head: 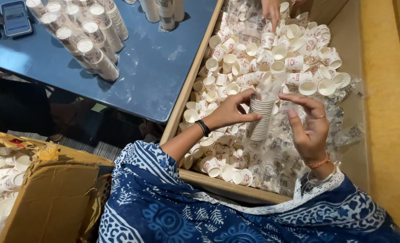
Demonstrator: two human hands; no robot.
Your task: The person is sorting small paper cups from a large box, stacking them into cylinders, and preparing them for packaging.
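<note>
Cup stack top blurred by wrap; base hidden.

- Both arms come out of a loose garment of deep blue cloth block-printed in white, with leaf sprigs, round flower shapes and striped bands.
- White lace edging runs along the hem on the right.
- The left hand has a black band on its wrist.
- The right hand has a thin ring on one finger, with an orange thread bracelet and a clear bangle at the wrist.

Co-worker's hand cut off by top edge; cup prints illegibly small.
</note>
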